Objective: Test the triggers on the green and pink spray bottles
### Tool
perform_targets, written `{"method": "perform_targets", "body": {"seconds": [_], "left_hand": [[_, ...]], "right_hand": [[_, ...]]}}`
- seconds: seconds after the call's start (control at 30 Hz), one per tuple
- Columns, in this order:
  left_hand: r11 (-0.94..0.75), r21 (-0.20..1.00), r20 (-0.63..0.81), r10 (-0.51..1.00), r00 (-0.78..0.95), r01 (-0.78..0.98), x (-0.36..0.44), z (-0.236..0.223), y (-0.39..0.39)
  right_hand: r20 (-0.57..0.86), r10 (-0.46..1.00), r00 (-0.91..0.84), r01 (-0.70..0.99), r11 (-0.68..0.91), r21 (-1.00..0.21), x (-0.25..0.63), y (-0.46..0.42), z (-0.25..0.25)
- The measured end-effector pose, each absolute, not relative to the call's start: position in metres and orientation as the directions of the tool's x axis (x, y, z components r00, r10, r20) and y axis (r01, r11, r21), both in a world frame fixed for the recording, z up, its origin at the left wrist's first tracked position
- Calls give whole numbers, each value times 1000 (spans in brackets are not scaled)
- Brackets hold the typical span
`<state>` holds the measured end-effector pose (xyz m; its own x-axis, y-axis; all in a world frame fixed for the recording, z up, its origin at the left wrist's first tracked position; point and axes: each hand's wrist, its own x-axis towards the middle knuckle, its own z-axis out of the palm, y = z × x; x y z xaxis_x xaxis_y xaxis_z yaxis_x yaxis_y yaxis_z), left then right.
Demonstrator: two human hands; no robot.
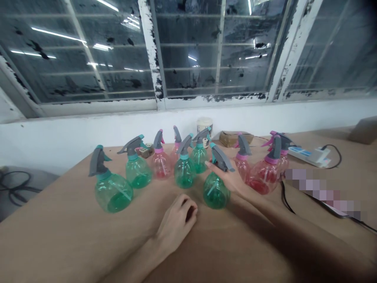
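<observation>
My right hand [231, 177] is wrapped round the neck of a green spray bottle [216, 192] with a grey head and a teal trigger. That bottle is upright at the table's middle, with green liquid in it. My left hand [178, 218] rests on the table to its left, fingers curled in, with nothing visible in them. Just behind the left hand stands another green spray bottle [184, 173]. More green ones are at the left [113, 192] and the back [199, 157]. Pink spray bottles [263, 175] stand on the right, close to my right forearm, and also at the back left [161, 163].
A white power strip [310, 155] with a black cable lies at the right, near a pixelated flat object [324, 192]. Along the wall are a white tub [204, 125] and a brown package [235, 138]. A box [365, 129] sits far right. Black cables [17, 186] lie beyond the table's left edge.
</observation>
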<state>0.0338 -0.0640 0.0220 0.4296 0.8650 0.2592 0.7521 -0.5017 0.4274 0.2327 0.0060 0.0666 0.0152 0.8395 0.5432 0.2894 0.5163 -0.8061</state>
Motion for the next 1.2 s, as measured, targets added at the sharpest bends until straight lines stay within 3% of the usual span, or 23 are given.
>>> {"method": "perform_targets", "body": {"seconds": [0.37,0.77,1.0,1.2], "left_hand": [[-497,426,252,867,429,755,35,22,-66],[-509,419,276,860,428,752,34,17,-66],[-506,417,254,863,438,755,33,17,-65],[-503,430,254,864,434,750,33,18,-65]], "right_hand": [[553,833,-36,222,546,-808,226,14,65],[422,866,-268,90,459,-884,227,4,85],[470,850,-239,-15,481,-877,227,2,84],[561,803,-199,-4,572,-820,229,12,72]]}}
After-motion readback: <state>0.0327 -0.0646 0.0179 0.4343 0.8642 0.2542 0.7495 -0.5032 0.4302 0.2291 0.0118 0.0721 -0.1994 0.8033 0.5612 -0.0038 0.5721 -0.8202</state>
